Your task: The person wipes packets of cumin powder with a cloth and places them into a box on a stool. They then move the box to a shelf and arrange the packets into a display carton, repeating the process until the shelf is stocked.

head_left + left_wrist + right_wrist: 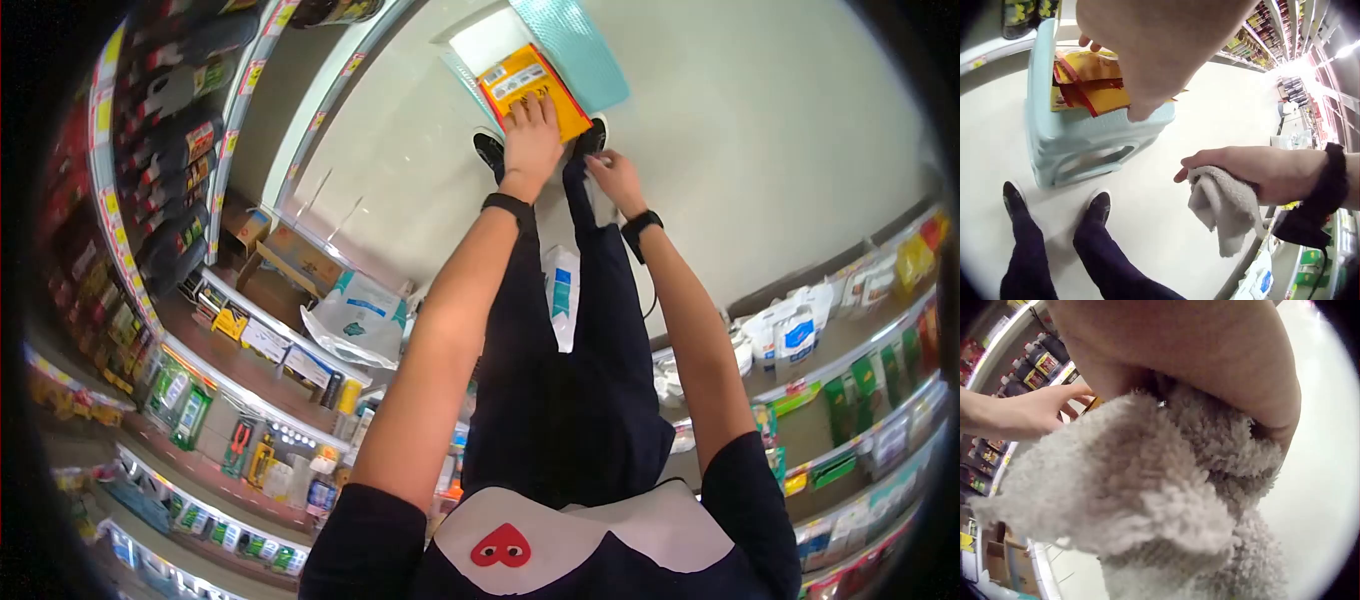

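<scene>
Yellow-and-red packets [540, 90] [1094, 78] lie on a light blue plastic stool [580, 60] [1079, 131]. My left hand [532, 140] [1141, 56] rests on the top packet with its fingers spread, seen also in the right wrist view at the left [1041, 411]. A grey fluffy cloth [1225, 203] [1129, 481] hangs from my right hand [615, 180] [1235, 165] [1197, 356], whose fingers are curled round it. The right hand is beside the stool, apart from the packets.
Shelves with dark bottles [185, 145] stand at the left, with cardboard boxes [300, 258] and a white bag [355, 318] below. More shelves with packets [795, 335] are at the right. Two dark shoes [1015, 197] [1099, 205] stand in front of the stool.
</scene>
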Demonstrator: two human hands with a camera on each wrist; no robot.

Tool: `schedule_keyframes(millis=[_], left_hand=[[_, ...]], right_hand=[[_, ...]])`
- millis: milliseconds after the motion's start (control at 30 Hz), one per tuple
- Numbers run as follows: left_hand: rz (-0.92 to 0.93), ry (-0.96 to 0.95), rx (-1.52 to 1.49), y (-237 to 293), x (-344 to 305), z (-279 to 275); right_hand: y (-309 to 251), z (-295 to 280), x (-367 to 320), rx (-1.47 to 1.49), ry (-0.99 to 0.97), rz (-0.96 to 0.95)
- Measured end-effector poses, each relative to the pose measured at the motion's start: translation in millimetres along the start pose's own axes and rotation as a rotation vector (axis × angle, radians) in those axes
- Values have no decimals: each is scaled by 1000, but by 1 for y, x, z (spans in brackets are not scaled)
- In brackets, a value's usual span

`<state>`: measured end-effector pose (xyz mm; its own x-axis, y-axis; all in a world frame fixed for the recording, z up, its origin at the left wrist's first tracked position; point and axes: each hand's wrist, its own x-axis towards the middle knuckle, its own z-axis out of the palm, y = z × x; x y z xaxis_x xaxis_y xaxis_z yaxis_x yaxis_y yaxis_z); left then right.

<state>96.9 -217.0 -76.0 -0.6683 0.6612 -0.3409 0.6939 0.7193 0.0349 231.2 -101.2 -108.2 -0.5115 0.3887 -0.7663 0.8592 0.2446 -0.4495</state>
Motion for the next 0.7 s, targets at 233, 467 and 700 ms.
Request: schedule_keyframes(millis=[233,467,700], left_hand=[[205,52,-207,-45,8,-40],[77,-66,-237,-103,43,-75],[42,190,-297,-90,38,-62]], right_hand=[[-51,37,32,225,81,2],[-56,43,46,321,57,49],[-50,45,46,220,125,34]])
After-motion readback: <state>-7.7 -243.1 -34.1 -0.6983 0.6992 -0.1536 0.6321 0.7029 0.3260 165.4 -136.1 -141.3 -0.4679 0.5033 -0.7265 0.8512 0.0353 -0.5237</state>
